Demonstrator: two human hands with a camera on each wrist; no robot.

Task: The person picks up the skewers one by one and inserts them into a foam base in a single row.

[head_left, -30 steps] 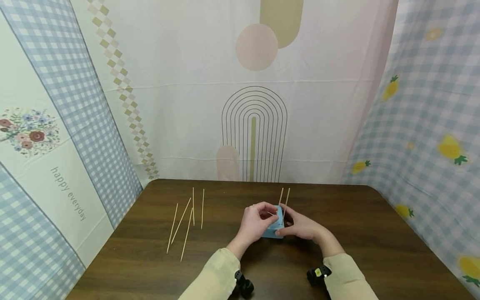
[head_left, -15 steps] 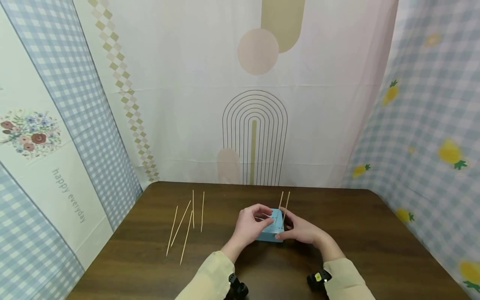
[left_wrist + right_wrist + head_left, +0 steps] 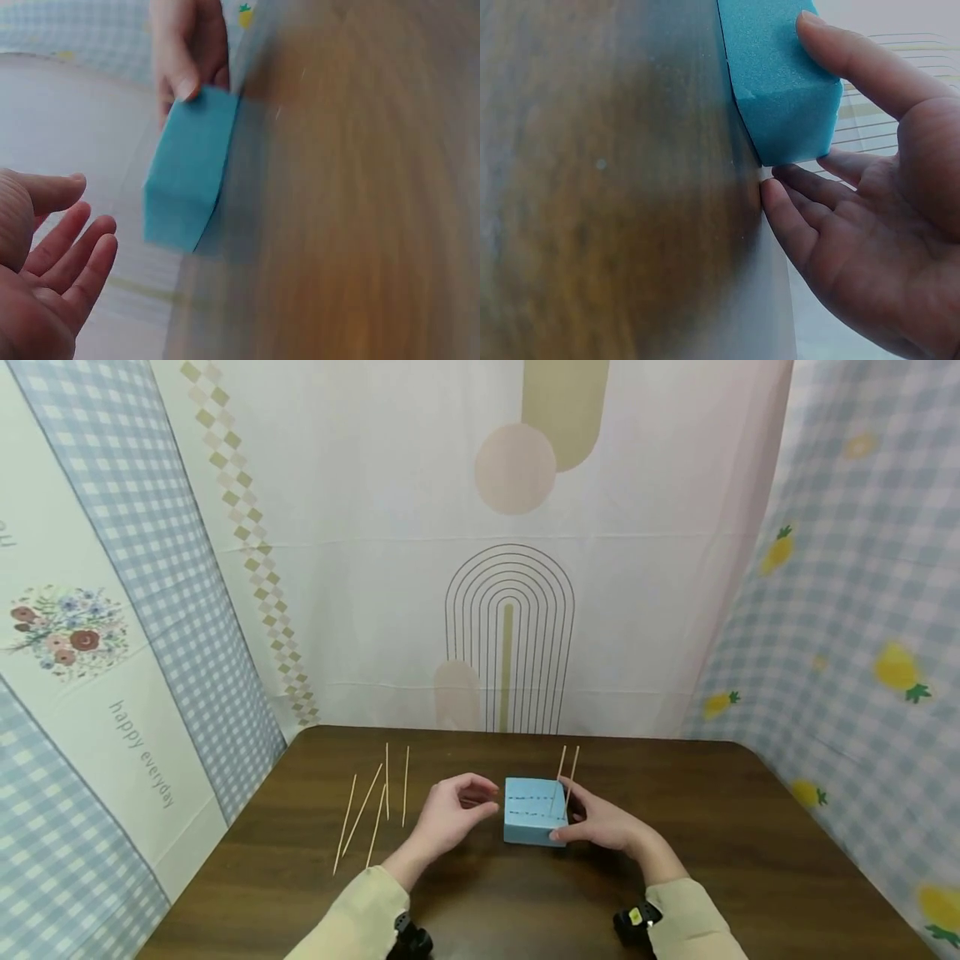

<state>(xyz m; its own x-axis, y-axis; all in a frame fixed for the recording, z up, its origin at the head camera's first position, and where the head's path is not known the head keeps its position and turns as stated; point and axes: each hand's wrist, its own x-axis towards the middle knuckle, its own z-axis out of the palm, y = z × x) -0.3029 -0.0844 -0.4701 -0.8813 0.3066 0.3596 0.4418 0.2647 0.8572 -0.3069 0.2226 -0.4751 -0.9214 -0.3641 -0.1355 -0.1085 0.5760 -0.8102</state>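
A light blue foam block (image 3: 534,833) sits on the table, with rows of small dark marks on its top. Two thin wooden sticks (image 3: 572,775) stand up from its right part, leaning slightly to the right. My right hand (image 3: 603,817) holds the block at its right side, thumb on the near face and other fingers behind. In the right wrist view the thumb presses the foam (image 3: 780,56). To the left of the block, apart from it, my left hand (image 3: 448,817) hovers with loosely bent fingers and nothing between them. The left wrist view shows its fingers (image 3: 79,259) spread.
Several more wooden sticks (image 3: 367,814) lie loose on the dark brown table (image 3: 480,902), left of my left hand. Patterned cloths (image 3: 375,610) hang behind the table and along both sides. A small black camera (image 3: 636,922) is strapped to each wrist.
My left hand has come away from the block's top and moved left, uncovering the marks. The right hand stays at the block's right side, and the two upright sticks remain in place.
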